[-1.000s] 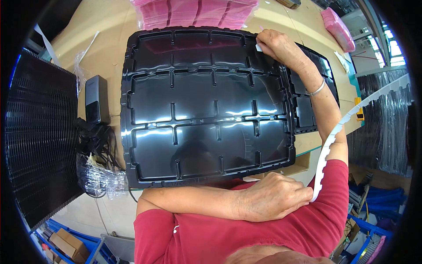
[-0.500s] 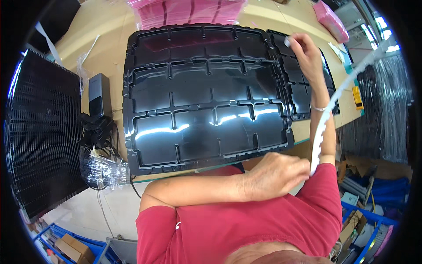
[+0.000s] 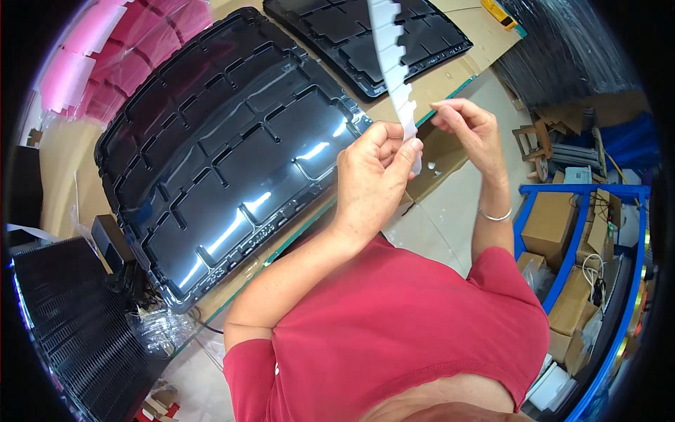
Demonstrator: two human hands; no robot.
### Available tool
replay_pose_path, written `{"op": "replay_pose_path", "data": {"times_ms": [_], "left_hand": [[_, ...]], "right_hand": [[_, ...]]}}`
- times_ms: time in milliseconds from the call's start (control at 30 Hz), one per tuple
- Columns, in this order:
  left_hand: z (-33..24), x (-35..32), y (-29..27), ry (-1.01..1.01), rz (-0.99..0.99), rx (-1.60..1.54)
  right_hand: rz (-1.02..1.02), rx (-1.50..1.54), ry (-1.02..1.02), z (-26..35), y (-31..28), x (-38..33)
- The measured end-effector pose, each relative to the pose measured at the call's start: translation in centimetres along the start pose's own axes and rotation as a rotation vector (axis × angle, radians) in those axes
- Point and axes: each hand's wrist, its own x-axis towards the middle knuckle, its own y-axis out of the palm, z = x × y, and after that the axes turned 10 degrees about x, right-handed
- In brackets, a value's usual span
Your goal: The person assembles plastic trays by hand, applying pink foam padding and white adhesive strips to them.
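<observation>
My left hand [image 3: 376, 176] is closed, pinching the lower end of a long white strip [image 3: 391, 60] between thumb and fingers. One edge of this strip is notched, and it rises past the top of the view. Just to its right is my right hand [image 3: 474, 133], fingers loosely bent and apart, with nothing visible in them. Small white scraps [image 3: 432, 166] show below, between the hands. Left of my hands lies a large glossy black plastic tray [image 3: 232, 151] with moulded compartments. A smaller black tray [image 3: 358, 53] lies beyond the strip.
Pink wrapped packs [image 3: 140, 56] sit at the far left. A stack of black trays [image 3: 70, 323] stands near a dark boxy device [image 3: 112, 243]. At right, a blue rack [image 3: 562, 260] holds cardboard boxes [image 3: 550, 225]. A yellow tool [image 3: 498, 13] lies by the table edge.
My view has swung to the right. My right hand has come back from the smaller tray to beside my left, and its small white piece no longer shows. My left hand still holds the strip.
</observation>
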Motion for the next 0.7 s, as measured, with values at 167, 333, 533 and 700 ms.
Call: {"op": "replay_pose_path", "data": {"times_ms": [167, 333, 533, 700], "left_hand": [[1.2, -0.2, 0.8, 0.102, -0.096, 0.121], [0.6, -0.8, 0.9, 0.083, -0.174, 0.155], [0.7, -1.0, 0.9, 0.106, -0.196, 0.155], [0.9, -1.0, 0.8, 0.129, -0.215, 0.099]], "right_hand": [[-0.051, 0.597, -0.003, 1.6, 4.6, -0.1], [-0.109, 0.759, 0.014, 2.1, 5.2, -0.6], [-0.116, 0.765, -0.015, 2.1, 5.8, -1.3], [-0.363, 0.320, -0.240, 3.0, 7.0, -1.8]]}}
